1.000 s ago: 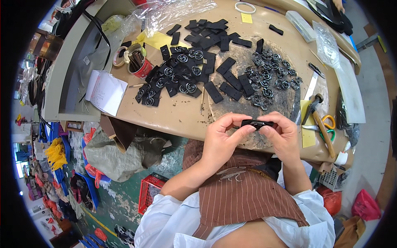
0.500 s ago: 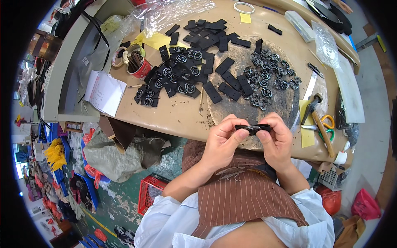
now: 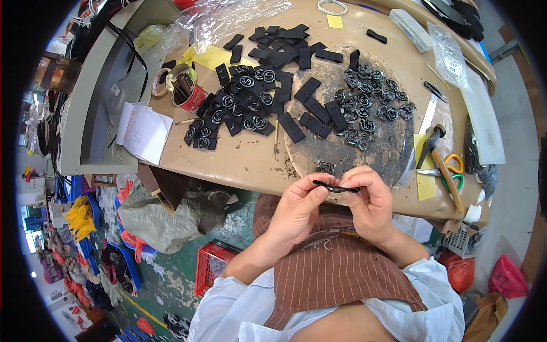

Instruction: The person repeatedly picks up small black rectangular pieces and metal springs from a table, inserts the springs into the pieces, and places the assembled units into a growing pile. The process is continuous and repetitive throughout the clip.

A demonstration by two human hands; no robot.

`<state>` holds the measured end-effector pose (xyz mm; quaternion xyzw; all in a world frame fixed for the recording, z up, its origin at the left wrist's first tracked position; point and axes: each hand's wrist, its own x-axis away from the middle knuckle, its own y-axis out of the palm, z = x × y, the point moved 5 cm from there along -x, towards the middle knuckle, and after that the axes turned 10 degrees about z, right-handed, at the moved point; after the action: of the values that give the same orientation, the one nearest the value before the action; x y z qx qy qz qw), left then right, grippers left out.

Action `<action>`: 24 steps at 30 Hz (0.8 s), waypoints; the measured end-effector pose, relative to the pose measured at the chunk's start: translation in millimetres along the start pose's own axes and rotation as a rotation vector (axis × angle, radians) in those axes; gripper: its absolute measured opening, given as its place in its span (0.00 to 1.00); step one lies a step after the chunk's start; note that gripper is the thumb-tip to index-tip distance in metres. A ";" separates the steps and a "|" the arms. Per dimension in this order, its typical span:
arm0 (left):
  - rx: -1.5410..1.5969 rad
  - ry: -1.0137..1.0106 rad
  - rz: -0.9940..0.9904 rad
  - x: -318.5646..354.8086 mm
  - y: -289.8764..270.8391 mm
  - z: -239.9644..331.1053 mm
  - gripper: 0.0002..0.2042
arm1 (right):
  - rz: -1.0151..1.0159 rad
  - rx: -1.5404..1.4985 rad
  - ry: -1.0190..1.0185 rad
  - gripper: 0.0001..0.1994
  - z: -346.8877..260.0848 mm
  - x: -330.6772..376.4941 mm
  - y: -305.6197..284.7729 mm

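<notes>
Just over the table's near edge, my left hand and my right hand pinch a thin black strip between thumbs and fingers, one at each end. Its edge faces up, so its flat sides hardly show. Right beyond the fingertips lies a dark wire-like spiral ornament on the round worn board. A cluster of similar glossy black spiral ornaments covers the board's middle. Flat black strips with small holes lie at the board's left part, and more black strips are heaped farther left, some with spirals on them.
On the right are a hammer, orange-and-green-handled scissors, a metal ruler and a clear plastic box. A red can of sticks, tape rolls and a notepad stand left. A red crate sits on the floor.
Both hands have shifted slightly left and nearer to me, and the strip is now tilted, right end lower. The rosette seen at its middle no longer shows there; a spiral ornament is visible beyond the fingers.
</notes>
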<state>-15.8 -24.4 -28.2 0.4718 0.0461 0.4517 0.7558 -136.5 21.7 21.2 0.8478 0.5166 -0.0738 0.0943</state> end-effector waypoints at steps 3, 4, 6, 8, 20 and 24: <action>-0.038 0.211 -0.003 -3.0 8.0 4.6 0.07 | 0.094 -0.221 0.173 0.07 8.6 2.0 4.8; -0.111 0.290 -0.020 -6.7 5.7 6.8 0.06 | 0.083 -0.233 0.200 0.07 11.7 1.1 4.8; -0.405 0.438 0.032 -12.2 2.0 20.9 0.03 | 0.044 -0.049 0.181 0.09 19.4 -6.5 0.4; -0.670 0.565 0.260 -29.5 -18.0 53.2 0.05 | 0.010 0.468 0.015 0.14 21.5 -29.2 -19.5; -1.011 0.839 0.164 -41.2 9.0 66.3 0.20 | 0.158 0.682 0.155 0.09 47.8 -57.1 -66.1; -0.512 0.347 0.073 -35.6 23.4 -10.7 0.18 | 0.210 0.347 0.127 0.08 29.5 -39.8 -46.1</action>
<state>-57.0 -39.7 -29.0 0.1834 0.0422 0.5492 0.8143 -196.5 1.1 -2.4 0.9035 0.4098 -0.0979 -0.0788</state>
